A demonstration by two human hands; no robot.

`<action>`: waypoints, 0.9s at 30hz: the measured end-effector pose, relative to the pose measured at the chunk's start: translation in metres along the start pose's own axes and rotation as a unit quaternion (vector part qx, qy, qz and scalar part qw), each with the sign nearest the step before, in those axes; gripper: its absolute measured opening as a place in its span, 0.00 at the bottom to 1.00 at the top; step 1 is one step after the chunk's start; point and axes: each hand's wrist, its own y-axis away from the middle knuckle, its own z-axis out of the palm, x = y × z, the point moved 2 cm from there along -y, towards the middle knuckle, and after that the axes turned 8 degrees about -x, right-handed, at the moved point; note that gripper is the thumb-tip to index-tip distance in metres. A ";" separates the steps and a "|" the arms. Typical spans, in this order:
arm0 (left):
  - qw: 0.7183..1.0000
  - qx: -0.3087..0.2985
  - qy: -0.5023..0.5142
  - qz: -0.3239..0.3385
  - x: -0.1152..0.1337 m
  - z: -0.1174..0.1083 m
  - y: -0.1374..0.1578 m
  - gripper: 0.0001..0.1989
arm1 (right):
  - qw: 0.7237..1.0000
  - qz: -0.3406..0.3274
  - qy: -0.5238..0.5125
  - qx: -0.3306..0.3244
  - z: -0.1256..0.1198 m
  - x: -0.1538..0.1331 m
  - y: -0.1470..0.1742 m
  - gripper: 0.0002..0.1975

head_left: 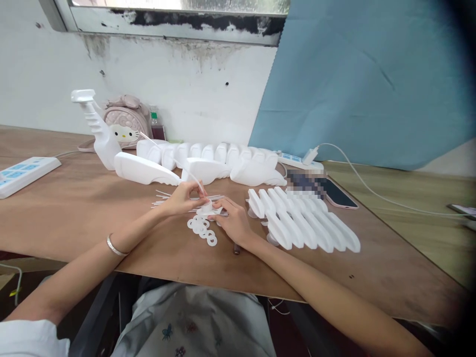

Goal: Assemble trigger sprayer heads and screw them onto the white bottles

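Observation:
Thumb and fingers of my left hand (186,198) are closed on a thin white tube (191,174), which slants up and away to the left. Opposite it, my right hand (235,221) has its fingers pressed to a small white round cap-like piece (207,205), where the tube's lower end seems to meet it. The fingers partly hide that joint. Just below the hands lie several flat white ring washers (201,225) in a loose pile. More thin white tubes (160,198) rest beside and behind my left hand. A dark-ended tool (236,249) shows partly under my right wrist.
White plastic bottles (148,168) lie in a row at the back, one upright bottle (106,141) at left. White curved trigger-head-like pieces (308,225) are lined up at right. Power strips (28,173), a phone (340,193), a cable (366,184) and a pink bag (124,116) are around.

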 end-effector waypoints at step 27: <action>0.912 0.275 0.116 -0.280 -0.075 -0.188 0.083 0.34 | 0.987 -0.028 -0.084 0.131 -0.015 -0.013 -0.001 0.16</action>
